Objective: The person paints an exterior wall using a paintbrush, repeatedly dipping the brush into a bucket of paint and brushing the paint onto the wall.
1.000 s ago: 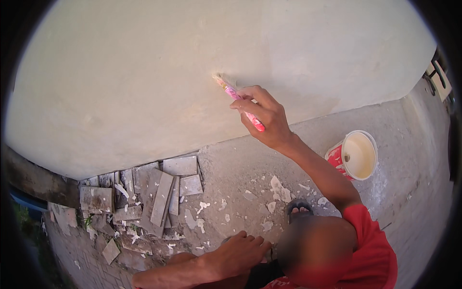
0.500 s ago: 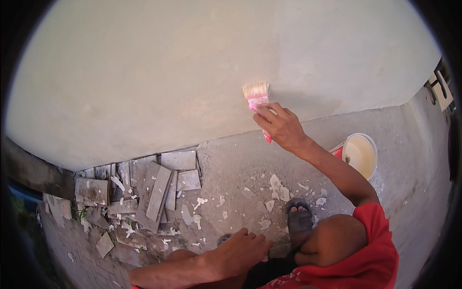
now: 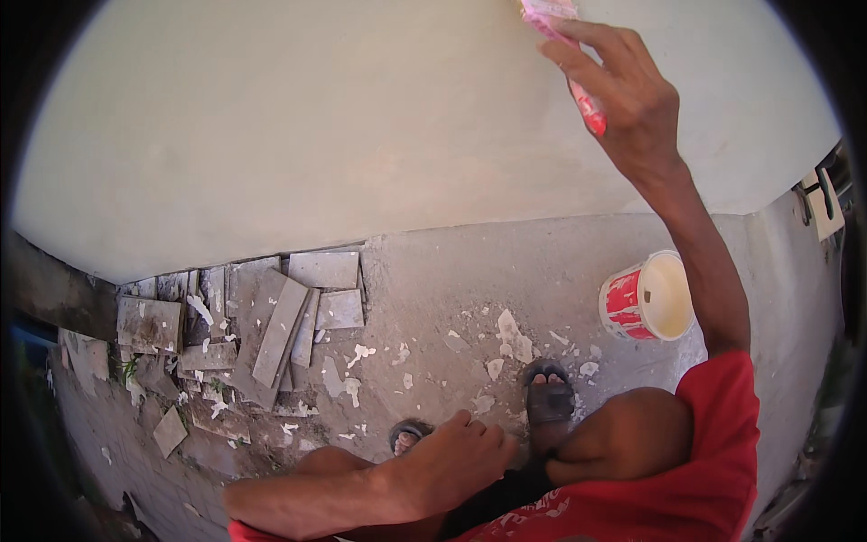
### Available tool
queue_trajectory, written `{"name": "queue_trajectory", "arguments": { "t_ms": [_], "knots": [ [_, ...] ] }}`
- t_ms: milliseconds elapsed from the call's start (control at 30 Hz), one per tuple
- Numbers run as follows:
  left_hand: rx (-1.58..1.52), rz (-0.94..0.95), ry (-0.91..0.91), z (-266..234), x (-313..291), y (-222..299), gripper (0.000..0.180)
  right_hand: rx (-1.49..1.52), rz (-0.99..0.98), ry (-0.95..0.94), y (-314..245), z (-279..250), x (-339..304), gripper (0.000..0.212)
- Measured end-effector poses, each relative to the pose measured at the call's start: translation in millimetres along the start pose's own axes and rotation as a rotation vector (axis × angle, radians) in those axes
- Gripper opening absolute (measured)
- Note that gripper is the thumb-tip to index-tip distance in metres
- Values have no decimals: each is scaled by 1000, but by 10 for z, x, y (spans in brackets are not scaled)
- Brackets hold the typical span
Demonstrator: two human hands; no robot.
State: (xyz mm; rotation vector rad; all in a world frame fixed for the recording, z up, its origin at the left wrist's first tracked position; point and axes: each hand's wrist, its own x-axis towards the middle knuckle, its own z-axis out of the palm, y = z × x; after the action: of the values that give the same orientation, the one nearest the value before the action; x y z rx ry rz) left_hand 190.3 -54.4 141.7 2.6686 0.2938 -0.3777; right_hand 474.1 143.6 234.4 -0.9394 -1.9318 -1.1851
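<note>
the right hand (image 3: 628,90) pinches one paintbrush (image 3: 546,16) at the view's top edge, before one pale wall (image 3: 316,117); the left hand (image 3: 459,462) lies palm down, whether gripping i cannot tell. one bucket (image 3: 625,303) stands on the floor (image 3: 447,285), right of two dark sandals (image 3: 549,405).

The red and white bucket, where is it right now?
In the head view, the bucket stands on the ground at the right, just left of the right forearm and up and right of the right sandal.
</note>
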Motion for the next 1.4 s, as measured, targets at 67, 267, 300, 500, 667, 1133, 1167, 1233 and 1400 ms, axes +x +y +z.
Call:
{"name": "queue_trajectory", "arguments": {
  "t_ms": [67, 267, 300, 500, 667, 1133, 1167, 1233, 1400],
  "knots": [
    [15, -2, 21, 17, -14, 36, 36, 6, -35, -124, -295, 213, -500, 24],
    [32, 17, 34, 41, -20, 42, 36, 242, 2, -448, -1017, 569, -1771, 17],
    [31, 18, 44, 55, -24, 40, 35, 322, 39, -516, -1027, 552, -1789, 19],
    [6, -20, -12, -34, -72, 109, 38, 346, 116, -282, -272, 80, -323, 29],
    [16, 51, -40, -2, 68, 7, 38, -38, -111, 54, 348, -239, 512, 23],
    [-155, -10, -179, -201, 65, 25, 32, 669, 239, -624, -1142, 407, -1465, 26],
    [-155, -35, -153, -225, 50, 32, 32, 691, 358, -556, -966, 194, -1385, 24],
    [-159, -42, -136, -251, 61, 39, 33, 736, 673, -418, -471, -393, -1279, 20],
    [-180, -68, -155, -243, 114, -44, 37, 317, 1277, -454, 434, -1635, -1526, 30]
  ]
}}
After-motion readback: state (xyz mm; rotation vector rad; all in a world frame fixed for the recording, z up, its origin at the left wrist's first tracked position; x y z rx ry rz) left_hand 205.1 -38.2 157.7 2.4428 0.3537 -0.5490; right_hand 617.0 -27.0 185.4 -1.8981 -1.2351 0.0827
